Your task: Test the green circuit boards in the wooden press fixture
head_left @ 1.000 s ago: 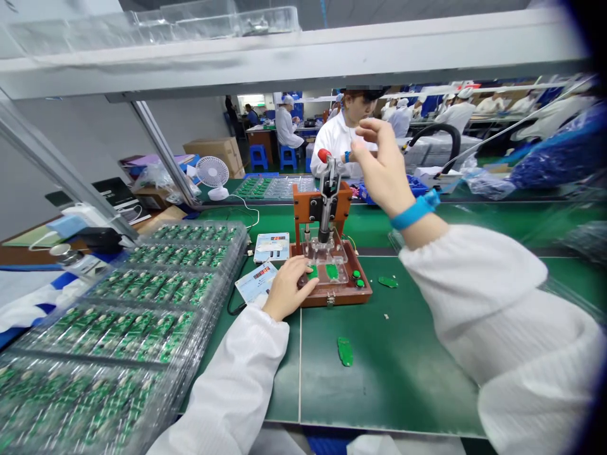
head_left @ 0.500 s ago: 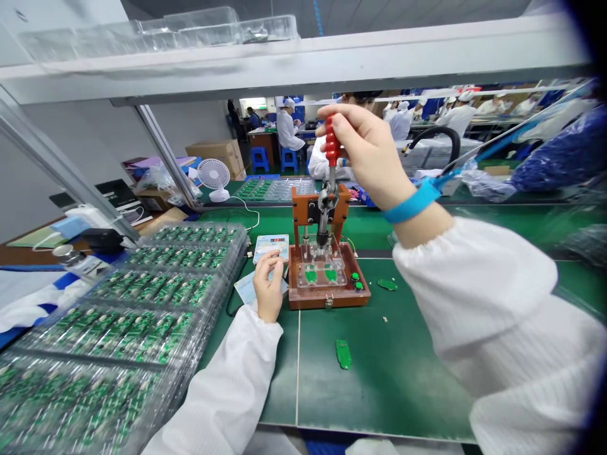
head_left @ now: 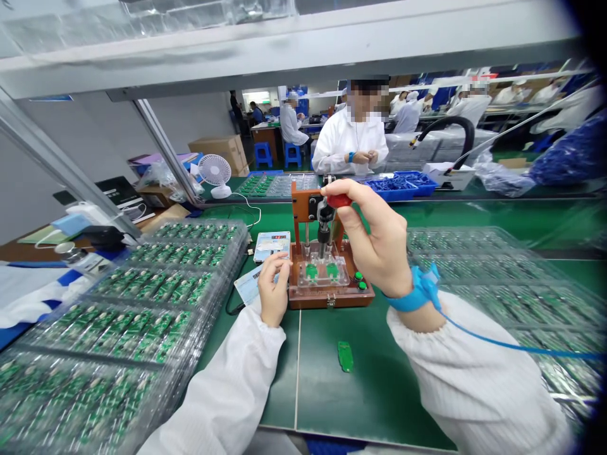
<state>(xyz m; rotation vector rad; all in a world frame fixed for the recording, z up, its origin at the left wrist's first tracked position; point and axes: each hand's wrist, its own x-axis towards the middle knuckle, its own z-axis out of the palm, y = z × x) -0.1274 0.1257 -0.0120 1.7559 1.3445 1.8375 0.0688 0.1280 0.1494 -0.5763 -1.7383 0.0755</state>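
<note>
A brown test fixture [head_left: 327,294] stands on the green mat, with a clear plate pressed over two small green circuit boards [head_left: 322,272]. My right hand [head_left: 377,243] is closed round the fixture's red lever handle [head_left: 339,200], which is pulled down towards me. My left hand [head_left: 274,287] rests at the fixture's left side with its fingers curled, touching a white card [head_left: 249,285]. Whether it grips anything is unclear. A blue wrist strap [head_left: 415,294] with a cord circles my right wrist.
Clear trays of green circuit boards [head_left: 128,309] are stacked on the left, more trays [head_left: 497,278] lie on the right. A single loose board [head_left: 346,356] lies on the mat near me. A small meter [head_left: 272,245] sits behind my left hand. A co-worker in white [head_left: 353,142] sits opposite.
My right hand took hold of the red lever and pulled it from upright down towards me. My left hand left the fixture's bed and moved to its left side.
</note>
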